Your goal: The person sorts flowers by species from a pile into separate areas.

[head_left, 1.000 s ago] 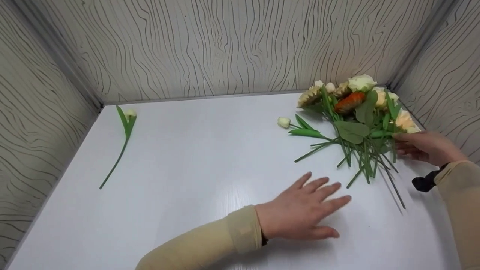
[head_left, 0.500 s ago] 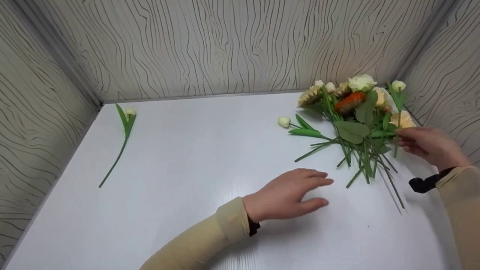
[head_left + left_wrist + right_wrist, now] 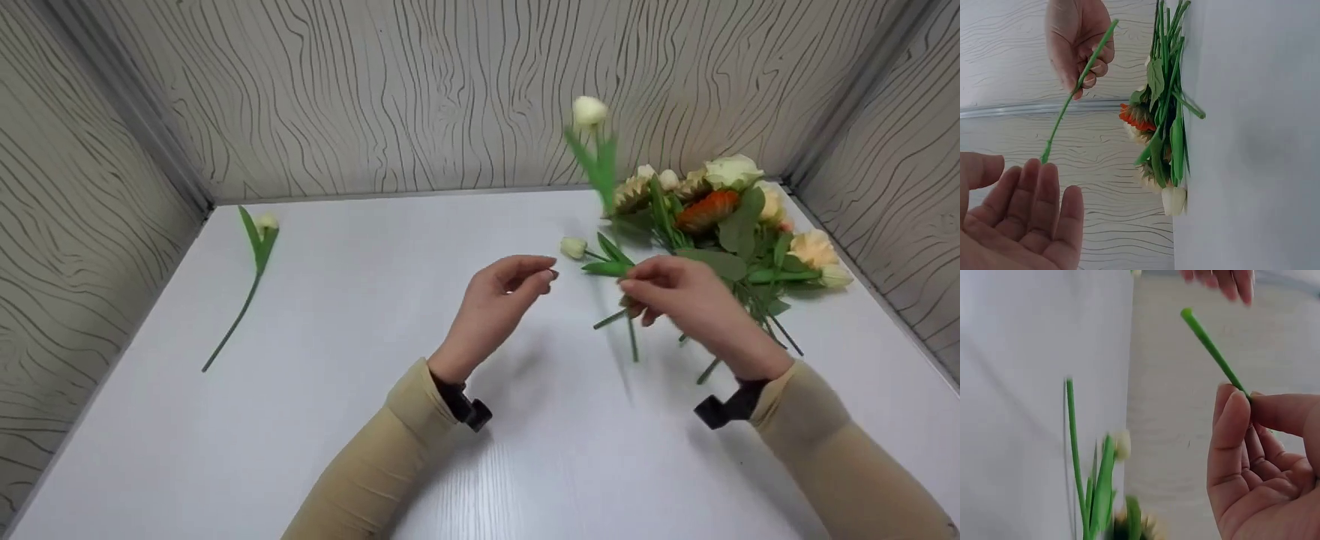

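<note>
My right hand (image 3: 682, 300) pinches the green stem of a white tulip (image 3: 590, 112) between thumb and forefinger. The tulip is held upright above the table, its bloom in front of the back wall. In the right wrist view the bare end of its stem (image 3: 1210, 349) sticks out past the fingertips. My left hand (image 3: 495, 307) is raised to the left of the stem, fingers relaxed and bent, holding nothing. Behind the right hand lies a pile of flowers with an orange bloom (image 3: 709, 211), partly hidden by that hand. Another white tulip (image 3: 574, 248) points left from the pile.
A single white tulip (image 3: 265, 251) lies apart at the left of the white table (image 3: 375, 300). Wood-grain patterned walls (image 3: 420, 97) enclose the back and both sides. A pale peach bloom (image 3: 812, 247) is at the pile's right end.
My right hand has lifted the tulip from the pile's right side and carried it left. My left hand has moved left and up, its spread fingers now bent.
</note>
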A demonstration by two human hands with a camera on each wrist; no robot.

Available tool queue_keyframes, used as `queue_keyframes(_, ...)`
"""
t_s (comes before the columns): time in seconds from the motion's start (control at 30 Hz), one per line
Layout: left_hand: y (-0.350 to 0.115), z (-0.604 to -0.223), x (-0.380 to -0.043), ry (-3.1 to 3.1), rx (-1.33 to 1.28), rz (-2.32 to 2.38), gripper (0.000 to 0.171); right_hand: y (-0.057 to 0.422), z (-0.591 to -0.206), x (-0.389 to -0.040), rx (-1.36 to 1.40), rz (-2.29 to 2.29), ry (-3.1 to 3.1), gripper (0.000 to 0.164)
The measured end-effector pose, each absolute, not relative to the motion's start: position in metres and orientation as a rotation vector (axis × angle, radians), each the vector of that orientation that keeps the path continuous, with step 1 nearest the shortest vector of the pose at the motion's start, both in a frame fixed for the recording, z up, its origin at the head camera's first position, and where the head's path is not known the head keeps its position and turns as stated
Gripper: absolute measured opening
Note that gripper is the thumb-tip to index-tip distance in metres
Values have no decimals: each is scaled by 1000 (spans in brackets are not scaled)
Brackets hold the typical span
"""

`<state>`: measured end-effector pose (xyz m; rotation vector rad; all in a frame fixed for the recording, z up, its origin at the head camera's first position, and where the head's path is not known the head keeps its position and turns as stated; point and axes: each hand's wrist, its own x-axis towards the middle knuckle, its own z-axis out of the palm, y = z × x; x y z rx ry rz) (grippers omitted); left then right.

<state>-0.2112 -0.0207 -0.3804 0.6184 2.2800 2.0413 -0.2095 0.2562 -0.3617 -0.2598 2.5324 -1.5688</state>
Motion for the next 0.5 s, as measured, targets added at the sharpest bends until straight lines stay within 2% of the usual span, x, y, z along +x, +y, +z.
queue_keyframes(0.2,-30,-382,-219,2147,434,2253,33,189,-368,-198,-503,-1556,2461,25)
queue_keyframes(0.5,-34,-386,-223,1977,343,2439,30,164,-380,-197,-558,-1564,2433,21)
